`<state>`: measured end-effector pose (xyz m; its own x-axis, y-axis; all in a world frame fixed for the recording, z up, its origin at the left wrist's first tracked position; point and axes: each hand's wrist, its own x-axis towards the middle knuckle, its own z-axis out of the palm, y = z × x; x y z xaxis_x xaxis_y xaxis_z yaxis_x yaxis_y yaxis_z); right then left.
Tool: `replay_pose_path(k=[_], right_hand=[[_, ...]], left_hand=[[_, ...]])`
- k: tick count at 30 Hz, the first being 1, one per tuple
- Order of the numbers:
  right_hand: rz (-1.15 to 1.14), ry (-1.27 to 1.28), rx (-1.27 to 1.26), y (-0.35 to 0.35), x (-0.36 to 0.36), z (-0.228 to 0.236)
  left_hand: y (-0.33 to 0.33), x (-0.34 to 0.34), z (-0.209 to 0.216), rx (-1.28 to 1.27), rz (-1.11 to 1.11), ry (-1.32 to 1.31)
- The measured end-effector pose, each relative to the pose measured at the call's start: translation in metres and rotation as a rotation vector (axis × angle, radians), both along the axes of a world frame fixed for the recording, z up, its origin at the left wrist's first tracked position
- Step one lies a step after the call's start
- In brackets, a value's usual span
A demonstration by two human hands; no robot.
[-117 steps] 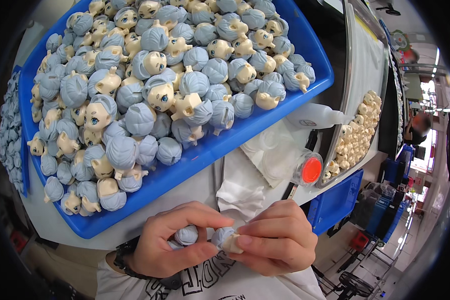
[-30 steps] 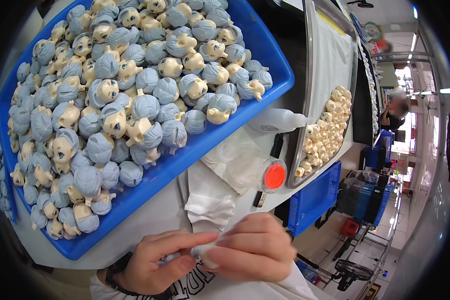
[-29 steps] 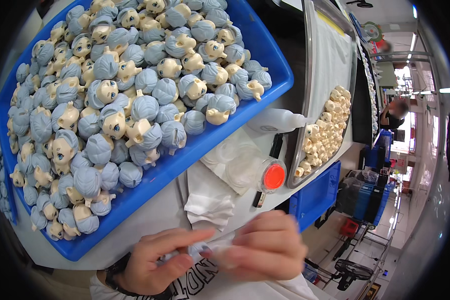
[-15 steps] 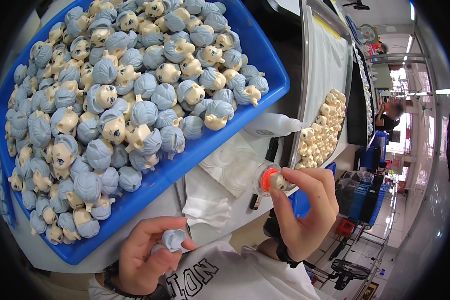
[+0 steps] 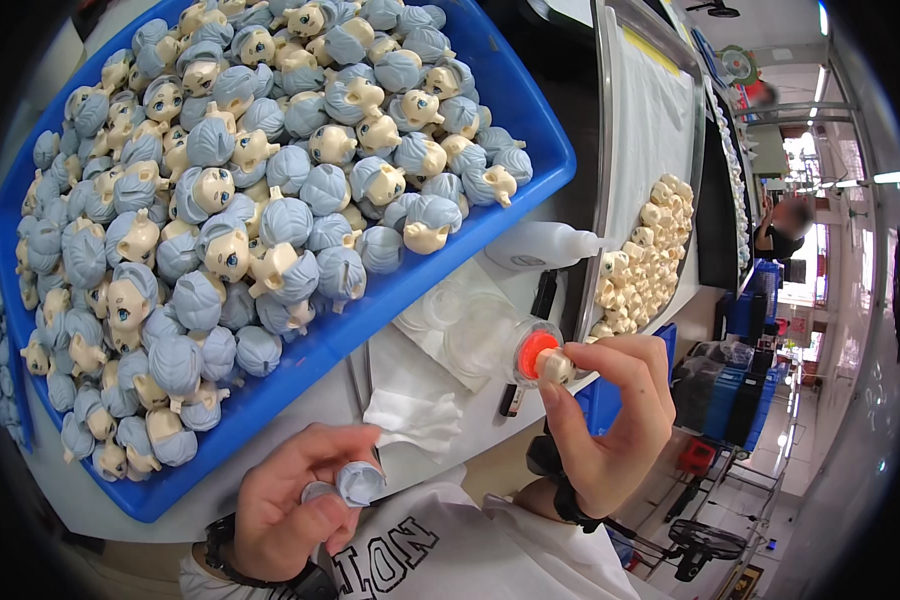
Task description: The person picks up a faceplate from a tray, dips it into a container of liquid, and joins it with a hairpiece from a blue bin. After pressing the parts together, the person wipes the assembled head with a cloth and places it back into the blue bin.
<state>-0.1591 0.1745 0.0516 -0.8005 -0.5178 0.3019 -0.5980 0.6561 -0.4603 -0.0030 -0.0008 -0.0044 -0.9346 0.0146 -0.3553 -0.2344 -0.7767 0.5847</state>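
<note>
My left hand is closed around a light-blue doll hair piece, whose hollow side faces up between thumb and fingers. A second pale-blue piece shows partly behind the thumb. Between the thumb and forefinger of my right hand is a small cream doll face piece. It is held at the mouth of a clear round jar with a bright orange-red inside; whether it touches the jar I cannot tell. A crumpled white cloth lies between my hands.
A big blue bin heaped with blue-haired doll heads fills the left. A white squeeze bottle lies beyond the jar. At right, a metal tray holds a pile of cream doll parts. Another person is far off.
The face piece in my right hand has turned, and more of the jar's orange-red inside shows. The hair piece in my left hand has tipped, bringing its hollow into view.
</note>
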Motion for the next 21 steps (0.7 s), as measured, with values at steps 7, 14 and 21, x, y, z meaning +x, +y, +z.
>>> replay_pose_path(k=[7,14,21], right_hand=[[0.226,0.016,-0.482,0.009,0.006,-0.022],[0.569,-0.172,-0.569,-0.014,0.037,-0.044],[0.553,-0.193,-0.396,-0.026,0.039,-0.037]], left_hand=[[-0.003,0.006,0.001,-0.008,0.020,-0.045],[-0.006,0.000,-0.008,-0.192,-0.068,0.074],[-0.009,0.002,-0.004,-0.268,-0.061,0.087]])
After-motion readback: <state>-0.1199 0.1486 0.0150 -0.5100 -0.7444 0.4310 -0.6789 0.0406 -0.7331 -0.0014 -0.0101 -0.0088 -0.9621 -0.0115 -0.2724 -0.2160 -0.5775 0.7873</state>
